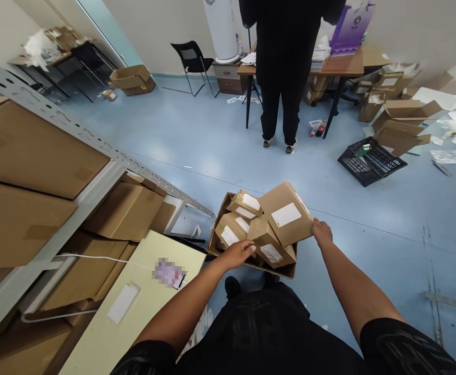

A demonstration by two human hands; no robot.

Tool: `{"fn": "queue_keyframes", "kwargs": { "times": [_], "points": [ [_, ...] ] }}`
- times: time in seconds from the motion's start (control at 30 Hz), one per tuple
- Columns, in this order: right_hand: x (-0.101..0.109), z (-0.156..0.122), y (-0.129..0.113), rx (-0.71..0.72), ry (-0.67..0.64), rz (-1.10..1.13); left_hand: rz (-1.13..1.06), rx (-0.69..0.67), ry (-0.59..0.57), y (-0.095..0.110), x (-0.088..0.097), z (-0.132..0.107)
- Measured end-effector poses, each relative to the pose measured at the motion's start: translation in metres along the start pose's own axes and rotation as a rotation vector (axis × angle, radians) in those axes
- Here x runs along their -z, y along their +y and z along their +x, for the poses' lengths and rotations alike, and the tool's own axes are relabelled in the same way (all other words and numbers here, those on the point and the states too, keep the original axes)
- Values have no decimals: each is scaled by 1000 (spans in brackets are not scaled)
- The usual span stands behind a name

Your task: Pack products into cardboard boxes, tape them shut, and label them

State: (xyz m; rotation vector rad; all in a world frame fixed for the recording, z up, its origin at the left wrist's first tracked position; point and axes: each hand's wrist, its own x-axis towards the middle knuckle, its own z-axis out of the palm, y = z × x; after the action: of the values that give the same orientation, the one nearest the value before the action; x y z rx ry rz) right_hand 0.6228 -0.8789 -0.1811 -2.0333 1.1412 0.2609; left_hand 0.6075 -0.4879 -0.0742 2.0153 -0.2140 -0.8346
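Observation:
My right hand [322, 232] is closed on the right corner of a brown cardboard box [280, 200] with a white label. That box sits tilted on top of several smaller labelled boxes. My left hand [238, 255] reaches over the near side of the pile, its fingers loosely extended beside a small box with a white label [271, 253]. More small boxes, among them one box at the back [245, 203] and one box at the left [231, 229], lie in a larger open carton [214, 237]. The carton stands in front of my body, its far contents partly covered.
A pale yellow tabletop [102, 317] with a blurred phone [169, 273] is at my left, beside a metal shelf [90, 140] stacked with cartons. A person in black [286, 62] stands by a desk ahead. A black crate [372, 159] lies on the floor at right.

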Motion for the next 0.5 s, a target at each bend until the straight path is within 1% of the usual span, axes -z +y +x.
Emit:
{"fn": "queue_keyframes", "kwargs": {
  "times": [0.07,0.13,0.2,0.27,0.33,0.4,0.5],
  "points": [
    [7,-11,-6,83,52,-27,-22,6,54,-1,10,-24],
    [12,-25,-17,250,85,-50,-57,25,138,-2,16,-48],
    [11,-40,-33,450,96,-55,-101,53,232,-1,15,-70],
    [4,-56,-53,603,74,-38,-149,63,305,0,8,-92],
    [-8,-74,-75,683,-5,-18,-199,61,356,1,-3,-113],
    [-21,-95,-93,745,-116,-17,-248,62,390,1,-14,-134],
    [-37,-124,-110,812,-279,-62,-307,74,416,-5,-26,-167]
  ]
}}
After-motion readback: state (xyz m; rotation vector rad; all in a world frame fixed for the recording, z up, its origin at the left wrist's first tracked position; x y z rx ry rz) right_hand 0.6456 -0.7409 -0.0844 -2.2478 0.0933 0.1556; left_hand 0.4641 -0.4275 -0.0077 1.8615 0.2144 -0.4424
